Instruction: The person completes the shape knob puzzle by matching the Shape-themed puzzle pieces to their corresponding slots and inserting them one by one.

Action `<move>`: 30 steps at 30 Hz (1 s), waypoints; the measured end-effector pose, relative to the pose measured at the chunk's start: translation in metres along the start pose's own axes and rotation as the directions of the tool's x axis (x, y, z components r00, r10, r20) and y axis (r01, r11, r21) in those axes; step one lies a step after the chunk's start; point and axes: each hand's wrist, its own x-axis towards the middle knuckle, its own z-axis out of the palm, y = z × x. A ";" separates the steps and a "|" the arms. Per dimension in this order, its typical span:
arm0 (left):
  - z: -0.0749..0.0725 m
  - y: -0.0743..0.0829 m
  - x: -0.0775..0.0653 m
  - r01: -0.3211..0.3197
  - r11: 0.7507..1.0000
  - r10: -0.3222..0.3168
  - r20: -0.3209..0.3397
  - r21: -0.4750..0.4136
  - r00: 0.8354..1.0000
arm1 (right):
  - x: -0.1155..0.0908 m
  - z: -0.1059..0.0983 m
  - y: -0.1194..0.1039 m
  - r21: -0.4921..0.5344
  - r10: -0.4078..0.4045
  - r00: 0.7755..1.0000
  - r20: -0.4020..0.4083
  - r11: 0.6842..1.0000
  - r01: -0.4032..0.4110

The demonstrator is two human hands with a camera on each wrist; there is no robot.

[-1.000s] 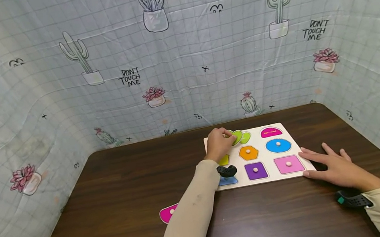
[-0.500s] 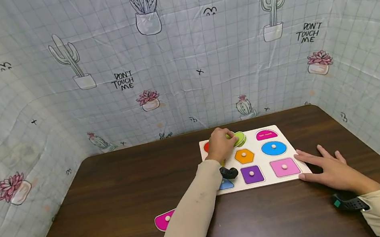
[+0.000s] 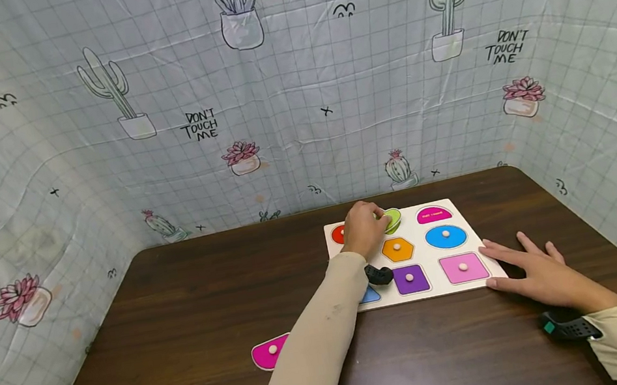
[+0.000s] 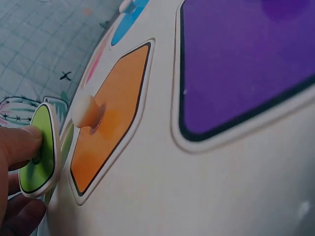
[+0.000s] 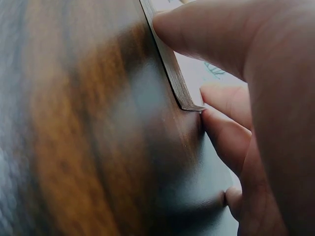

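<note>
My left hand (image 3: pixel 365 232) pinches a green puzzle piece (image 4: pixel 45 162) by its knob, at the back row of a white peg puzzle board (image 3: pixel 436 281). Seen from the left wrist, the piece tilts and lies close against the board, over a lighter green recess (image 4: pixel 67 137); whether it sits in the recess I cannot tell. My right hand (image 3: pixel 545 275) has its fingers spread, with thumb and fingertips touching the board's near right corner. An orange hexagon (image 3: pixel 391 253) and a purple square (image 3: pixel 404 285) sit in the board near my left hand.
A magenta half-round piece (image 3: pixel 265 354) lies on the dark wooden table (image 3: pixel 182 302), partly hidden by my left sleeve. The matching magenta recess (image 3: pixel 433 215) shows bare at the back right. Red, blue and pink pieces sit in the board. A patterned cloth (image 3: pixel 289 57) surrounds the table.
My left hand has shifted slightly right over the board, and the green piece has come down over the green recess. My right hand stays at the board's corner.
</note>
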 end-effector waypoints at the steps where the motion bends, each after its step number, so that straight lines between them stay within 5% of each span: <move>1: 0.001 0.000 0.000 0.004 1.000 -0.004 0.000 -0.007 1.000 | 0.000 0.000 0.000 -0.001 0.001 1.000 0.000 1.000 -0.001; 13: 0.006 -0.001 0.003 -0.001 1.000 0.001 0.013 0.010 1.000 | 0.000 0.002 -0.001 -0.005 -0.002 1.000 -0.007 1.000 0.002; 30: 0.001 -0.001 0.002 -0.117 0.971 0.109 0.051 0.209 0.993 | 0.000 0.002 -0.001 -0.005 -0.004 1.000 -0.008 1.000 0.004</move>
